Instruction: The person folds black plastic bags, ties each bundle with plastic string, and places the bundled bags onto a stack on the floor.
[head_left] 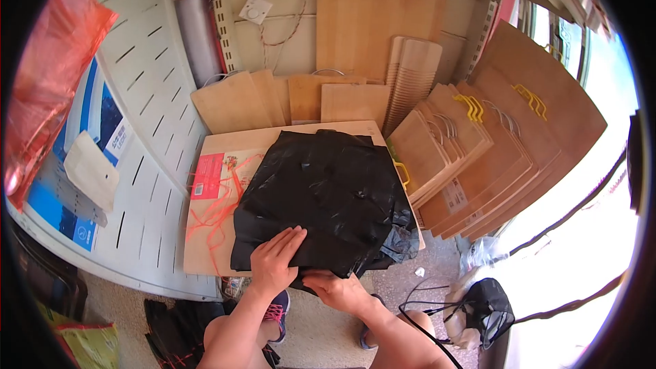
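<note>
A black plastic sheet or bag (321, 191) lies spread over a wide light board (212, 232). My left hand (277, 260) rests on the near left part of the black plastic, its fingers stretched and close together. Just to the right, my right hand (335, 289) is closed round the near edge of the plastic, fingers curled. Red string (222, 212) lies loose on the board at the left, beside a pink label (207, 176). A crumpled, shinier piece of dark plastic (400, 240) sits at the right edge.
Wooden cutting boards (437, 143) with handles stand in rows at the right, and others (236, 102) lean at the back. A white perforated panel (147, 130) rises at the left. Black folded items (178, 331) lie on the floor. A black bag with cords (486, 311) is at the lower right.
</note>
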A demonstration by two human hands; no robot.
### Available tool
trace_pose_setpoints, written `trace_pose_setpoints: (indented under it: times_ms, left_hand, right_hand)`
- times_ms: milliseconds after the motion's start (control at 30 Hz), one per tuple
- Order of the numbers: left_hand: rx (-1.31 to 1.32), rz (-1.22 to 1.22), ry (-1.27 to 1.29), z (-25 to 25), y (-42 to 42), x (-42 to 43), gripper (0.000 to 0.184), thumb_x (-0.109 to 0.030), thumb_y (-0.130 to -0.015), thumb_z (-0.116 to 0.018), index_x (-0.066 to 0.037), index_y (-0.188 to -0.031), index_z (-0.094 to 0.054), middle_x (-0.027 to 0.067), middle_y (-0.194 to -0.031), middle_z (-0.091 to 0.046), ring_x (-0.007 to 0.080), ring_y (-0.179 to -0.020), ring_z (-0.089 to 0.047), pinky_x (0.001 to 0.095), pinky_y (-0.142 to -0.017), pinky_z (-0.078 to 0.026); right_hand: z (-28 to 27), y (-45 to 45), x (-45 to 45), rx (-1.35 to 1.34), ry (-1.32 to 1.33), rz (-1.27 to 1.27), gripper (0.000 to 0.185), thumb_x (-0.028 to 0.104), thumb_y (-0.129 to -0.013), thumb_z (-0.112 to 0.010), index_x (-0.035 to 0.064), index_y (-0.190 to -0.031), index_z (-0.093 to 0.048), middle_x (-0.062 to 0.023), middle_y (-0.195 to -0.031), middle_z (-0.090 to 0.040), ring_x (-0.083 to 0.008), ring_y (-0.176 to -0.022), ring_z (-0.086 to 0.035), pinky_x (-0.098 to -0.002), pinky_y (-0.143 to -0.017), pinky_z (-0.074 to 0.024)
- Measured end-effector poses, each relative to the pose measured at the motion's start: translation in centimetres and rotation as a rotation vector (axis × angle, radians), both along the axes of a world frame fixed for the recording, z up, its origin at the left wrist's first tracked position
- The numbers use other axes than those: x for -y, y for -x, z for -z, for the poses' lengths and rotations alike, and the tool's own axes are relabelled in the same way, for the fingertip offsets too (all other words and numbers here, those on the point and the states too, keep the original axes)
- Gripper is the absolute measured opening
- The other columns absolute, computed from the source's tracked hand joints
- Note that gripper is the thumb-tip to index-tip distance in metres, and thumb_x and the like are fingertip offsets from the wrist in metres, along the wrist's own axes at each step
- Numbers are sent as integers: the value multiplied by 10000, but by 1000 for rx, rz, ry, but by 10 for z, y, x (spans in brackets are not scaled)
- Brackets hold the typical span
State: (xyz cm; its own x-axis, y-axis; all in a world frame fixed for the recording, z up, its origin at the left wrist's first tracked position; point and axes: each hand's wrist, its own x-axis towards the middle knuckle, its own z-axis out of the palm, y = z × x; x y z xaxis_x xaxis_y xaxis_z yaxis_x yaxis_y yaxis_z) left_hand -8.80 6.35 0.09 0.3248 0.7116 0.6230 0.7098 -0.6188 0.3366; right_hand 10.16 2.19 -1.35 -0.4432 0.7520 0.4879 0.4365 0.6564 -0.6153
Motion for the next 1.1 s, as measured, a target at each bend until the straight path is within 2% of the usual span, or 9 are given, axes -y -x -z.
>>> trace_pose_setpoints:
  times_ms: [267,333,400,467,500,567,700,833,1100]
  left_hand:
    - [-205,125,191,-2,16,4,478,23,-592,-671,-68,-1060,-707,59,-1286,-658,251,-1252,-565,407,-1050,-421]
    - [-156,92,187,1,24,3,383,38,-600,-666,-71,-963,-725,54,-1247,-680,251,-1237,-576,410,-1052,-418]
    - [-180,90,211,1,33,3,377,54,-603,-661,-86,-945,-735,43,-1209,-699,251,-1225,-585,414,-1051,-417]
    - [-185,91,217,1,35,4,387,62,-599,-660,-92,-944,-741,34,-1200,-703,246,-1234,-578,420,-1053,-414]
    - [-184,96,235,0,34,4,387,62,-599,-661,-91,-945,-741,34,-1202,-702,244,-1240,-574,419,-1054,-414]
    - [-179,108,253,1,32,4,390,62,-598,-661,-89,-949,-737,34,-1202,-702,241,-1256,-561,418,-1058,-412]
    - [-175,110,219,1,31,2,384,48,-602,-664,-87,-955,-733,33,-1208,-699,241,-1269,-551,421,-1067,-409]
    - [-190,116,207,-3,31,2,399,43,-598,-673,-87,-973,-725,29,-1255,-676,243,-1282,-544,433,-1071,-417]
    - [-25,223,146,-13,31,-2,302,-11,-608,-748,-120,-888,-718,2,-1268,-673,248,-1307,-527,449,-1080,-422]
  right_hand:
    - [-28,-39,-1,58,369,-265,178,220,-915,-710,61,-959,-777,-66,-1042,-751,-206,-897,-711,-331,-765,-555]
    - [-47,-68,-9,-248,870,-522,284,276,-967,-647,15,-1001,-753,-88,-1098,-741,-191,-929,-705,-318,-796,-544]
    - [-40,-99,-25,-474,983,-242,280,239,-975,-635,-15,-1064,-711,-109,-1048,-743,-202,-906,-701,-343,-816,-537]
    - [-30,-85,-42,-630,694,388,324,205,-925,-689,-21,-1153,-652,-170,-1101,-708,-259,-958,-682,-392,-855,-523]
    - [-9,-87,-51,-634,693,383,324,205,-925,-689,-21,-1153,-652,-170,-1101,-708,-259,-958,-682,-392,-855,-523]
    - [36,-91,-61,60,-28,875,475,237,-837,-770,-29,-1200,-617,-205,-1191,-657,-323,-1060,-631,-414,-908,-496]
    - [17,-49,-56,275,196,908,923,372,-669,-881,-13,-1396,-461,-231,-1374,-514,-421,-1260,-456,-504,-1033,-383]
    - [5,-35,-50,431,179,852,1131,391,-578,-923,8,-1474,-349,-235,-1392,-441,-403,-1233,-426,-494,-987,-361]
    - [14,-54,-59,422,107,1026,818,292,-731,-825,26,-1414,-462,-214,-1316,-531,-389,-1161,-507,-495,-979,-382]
